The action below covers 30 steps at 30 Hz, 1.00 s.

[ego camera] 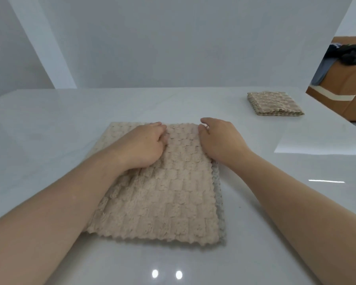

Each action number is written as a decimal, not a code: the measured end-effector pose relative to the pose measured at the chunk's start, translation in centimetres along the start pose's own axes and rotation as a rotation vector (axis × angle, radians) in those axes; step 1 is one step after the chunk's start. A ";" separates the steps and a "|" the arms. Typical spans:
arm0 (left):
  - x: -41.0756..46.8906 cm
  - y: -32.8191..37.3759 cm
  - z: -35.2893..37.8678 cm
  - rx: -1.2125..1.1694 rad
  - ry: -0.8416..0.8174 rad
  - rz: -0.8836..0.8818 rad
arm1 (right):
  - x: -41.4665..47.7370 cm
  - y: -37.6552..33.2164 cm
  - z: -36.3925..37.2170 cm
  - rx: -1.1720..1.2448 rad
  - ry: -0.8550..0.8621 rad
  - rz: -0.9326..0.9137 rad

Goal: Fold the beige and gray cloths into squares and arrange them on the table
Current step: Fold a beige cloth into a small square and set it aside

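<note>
A beige textured cloth (164, 198) lies folded in half as a long rectangle on the white table (49, 140), with a gray layer (219, 194) showing along its right edge. My left hand (144, 142) rests palm down on the cloth's far left part, fingers curled near the far edge. My right hand (220, 138) lies at the far right corner, its fingers curled on the cloth's edge. A second cloth (274, 103), folded into a small beige square, sits at the far right of the table.
The table's right edge (337, 122) runs diagonally near the folded square. Beyond it stands an orange sofa (345, 85) with dark clothes (349, 54) piled on it. A pale wall rises behind the table.
</note>
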<state>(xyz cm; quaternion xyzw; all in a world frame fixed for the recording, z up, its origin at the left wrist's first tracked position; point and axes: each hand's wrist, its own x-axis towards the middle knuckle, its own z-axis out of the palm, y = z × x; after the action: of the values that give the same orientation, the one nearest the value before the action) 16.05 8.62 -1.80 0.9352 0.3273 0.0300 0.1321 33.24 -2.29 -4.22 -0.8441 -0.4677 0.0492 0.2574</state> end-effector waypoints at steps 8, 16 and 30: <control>-1.3 -3.8 -0.4 0.006 0.165 -0.107 | -0.5 -0.2 1.2 0.050 0.058 0.177; -1.6 -4.5 1.7 0.052 0.143 -0.091 | -1.3 -0.3 2.0 0.092 0.114 0.137; -1.1 -4.9 2.4 0.069 0.145 -0.080 | -0.7 0.7 2.5 -0.103 0.103 -0.031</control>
<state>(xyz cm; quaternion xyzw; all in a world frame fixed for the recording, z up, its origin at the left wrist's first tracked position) 12.51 11.07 -5.41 0.9208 0.3737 0.0809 0.0768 32.57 -2.16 -6.79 -0.8502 -0.4690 -0.0227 0.2381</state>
